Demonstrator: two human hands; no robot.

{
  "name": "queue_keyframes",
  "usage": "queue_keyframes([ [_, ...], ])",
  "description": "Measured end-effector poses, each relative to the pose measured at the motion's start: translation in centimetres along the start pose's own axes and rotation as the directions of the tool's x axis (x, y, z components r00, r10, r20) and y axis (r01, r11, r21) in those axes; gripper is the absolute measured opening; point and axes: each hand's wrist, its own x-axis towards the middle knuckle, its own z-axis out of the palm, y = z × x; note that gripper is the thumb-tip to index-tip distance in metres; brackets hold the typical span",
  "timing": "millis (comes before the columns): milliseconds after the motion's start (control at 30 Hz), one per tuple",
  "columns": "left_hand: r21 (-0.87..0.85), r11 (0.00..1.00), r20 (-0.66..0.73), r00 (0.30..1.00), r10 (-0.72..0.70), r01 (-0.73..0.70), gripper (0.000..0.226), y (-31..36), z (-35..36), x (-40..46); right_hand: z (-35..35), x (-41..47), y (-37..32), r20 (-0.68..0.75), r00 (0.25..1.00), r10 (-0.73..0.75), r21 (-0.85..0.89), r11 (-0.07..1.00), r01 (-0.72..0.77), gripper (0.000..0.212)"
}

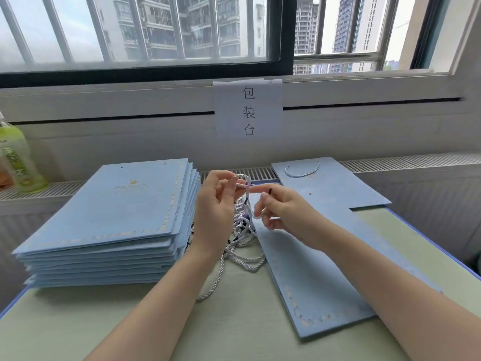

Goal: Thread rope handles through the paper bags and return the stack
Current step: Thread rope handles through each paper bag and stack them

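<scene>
A stack of flat light-blue paper bags [109,220] lies on the table's left side. One flat bag [307,277] lies under my right forearm. Another bag [335,186] with a rope handle [302,170] threaded in lies at the back right. A tangle of white twisted ropes [242,246] sits between the stack and the single bag. My left hand [216,204] pinches one white rope [243,182] lifted from the tangle. My right hand [281,209] pinches the same rope lower down, with its dark tip beside the index finger.
A green drink bottle [18,157] stands at the far left on the radiator ledge. A paper sign [248,110] is taped to the wall below the window. The pale green table [208,321] has a blue edge.
</scene>
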Motion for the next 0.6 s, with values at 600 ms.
queue_keyframes([
  [600,0.388,0.919,0.248,0.968,-0.032,-0.069,0.008,-2.0,0.5,-1.0,-0.5,-1.1,-3.2,0.102,0.973,-0.208,0.556,0.823,0.117,0.024],
])
